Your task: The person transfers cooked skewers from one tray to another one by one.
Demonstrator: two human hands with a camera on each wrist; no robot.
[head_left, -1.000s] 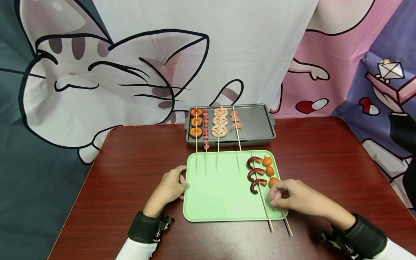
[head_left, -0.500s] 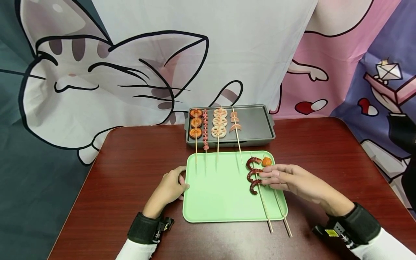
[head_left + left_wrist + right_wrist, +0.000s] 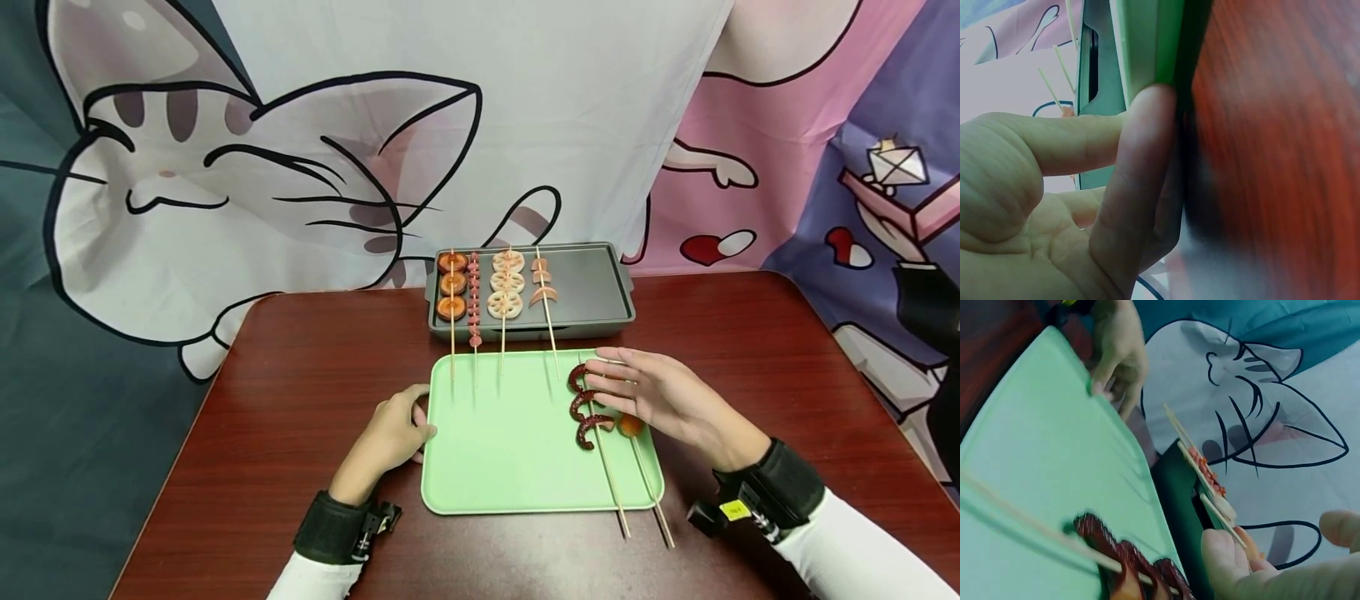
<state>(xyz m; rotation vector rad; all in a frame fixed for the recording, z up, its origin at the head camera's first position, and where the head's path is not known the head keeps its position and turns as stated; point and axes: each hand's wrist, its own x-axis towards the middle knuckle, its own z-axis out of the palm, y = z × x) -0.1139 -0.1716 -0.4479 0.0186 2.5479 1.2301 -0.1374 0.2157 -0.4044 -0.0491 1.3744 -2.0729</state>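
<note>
The orange-ball skewer (image 3: 631, 426) lies beside the dark curled-piece skewer (image 3: 592, 422) on the green tray's (image 3: 502, 450) right side. The right hand (image 3: 660, 396) spreads over both, fingers extended; the left hand (image 3: 390, 429) pinches the rim, a sensible brace. Gripping bare stick should disturb least.

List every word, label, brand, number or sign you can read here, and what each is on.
None readable in any view.
Small yellow rectangular label at the black right wristband: any marks too small to read.
Light green rectangular tray, dark grey rectangular tray: no lettering visible.
Cartoon-printed cloth backdrop: drawings only, no words visible.
</note>
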